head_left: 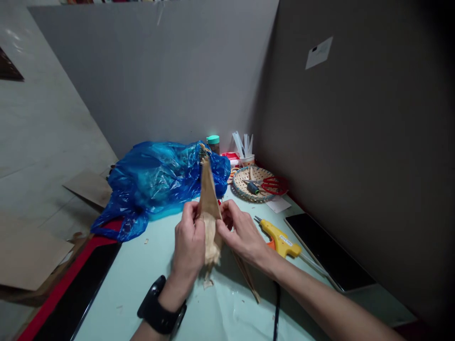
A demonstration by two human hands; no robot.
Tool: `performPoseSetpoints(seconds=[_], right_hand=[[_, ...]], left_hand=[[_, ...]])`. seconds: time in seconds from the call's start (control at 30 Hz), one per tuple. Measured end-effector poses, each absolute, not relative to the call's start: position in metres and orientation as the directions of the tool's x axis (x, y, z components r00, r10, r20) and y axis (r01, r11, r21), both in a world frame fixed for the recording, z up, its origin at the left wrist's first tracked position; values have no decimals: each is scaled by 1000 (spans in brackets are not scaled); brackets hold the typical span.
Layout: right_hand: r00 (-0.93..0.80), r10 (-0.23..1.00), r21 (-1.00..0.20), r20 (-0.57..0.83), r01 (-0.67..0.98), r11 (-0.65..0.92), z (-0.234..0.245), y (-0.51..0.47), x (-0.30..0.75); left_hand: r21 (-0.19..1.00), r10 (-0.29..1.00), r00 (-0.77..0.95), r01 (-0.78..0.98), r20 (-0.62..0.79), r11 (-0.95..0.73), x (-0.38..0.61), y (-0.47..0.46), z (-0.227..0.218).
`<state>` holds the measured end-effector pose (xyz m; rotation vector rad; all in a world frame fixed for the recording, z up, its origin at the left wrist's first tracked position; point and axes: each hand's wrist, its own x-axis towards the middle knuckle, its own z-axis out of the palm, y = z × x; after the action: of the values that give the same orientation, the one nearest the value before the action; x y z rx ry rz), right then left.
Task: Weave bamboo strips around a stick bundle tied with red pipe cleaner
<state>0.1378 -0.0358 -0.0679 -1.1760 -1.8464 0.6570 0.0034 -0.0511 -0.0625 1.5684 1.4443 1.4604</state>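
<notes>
A long tan piece that looks like dried husk (209, 187) stands in front of me, narrow at its far tip and pale and frayed at its near end. My left hand (190, 239) pinches its left edge between thumb and bent fingers. On the opposite edge, my right hand (241, 232) grips it the same way, with the fingertips partly hidden behind it. A thin tan strip (247, 277) lies on the table below my right hand. Just right of that hand rests a yellow glue gun (280, 238) with a clear glue stick in its back.
A blue plastic bag (159, 175) fills the table's back left. Behind stand a green-lidded jar (213, 142) and a cup of glue sticks (246, 158). A woven basket (241, 189) holds red-handled scissors (275, 184) and dark thread (253, 188). A black tablet (327, 251) lies at right.
</notes>
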Motion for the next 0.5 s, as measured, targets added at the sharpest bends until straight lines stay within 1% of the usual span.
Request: performPoseSetpoints(seconds=[0.1, 0.17, 0.23, 0.33, 0.43, 0.5], right_hand=[[-220, 893, -775, 393, 444, 450, -68, -35, 137], [-227, 880, -778, 417, 411, 474, -68, -34, 138], [-283, 867, -774, 411, 394, 495, -67, -34, 139], [-354, 860, -768, 366, 408, 495, -66, -35, 140], [-306, 894, -816, 327, 386, 430, -65, -35, 142], [-253, 916, -850, 312, 356, 388, -66, -34, 144]], left_hand=[[814, 938, -40, 511, 343, -276, 8, -53, -64], [771, 941, -20, 579, 338, -265, 10, -53, -65], [736, 929, -43, 624, 366, -261, 10, -51, -66], [671, 878, -95, 684, 469, -285, 7, -48, -69], [609, 820, -115, 728, 561, -314, 5, -48, -70], [629, 822, -126, 710, 555, -316, 4, -49, -69]])
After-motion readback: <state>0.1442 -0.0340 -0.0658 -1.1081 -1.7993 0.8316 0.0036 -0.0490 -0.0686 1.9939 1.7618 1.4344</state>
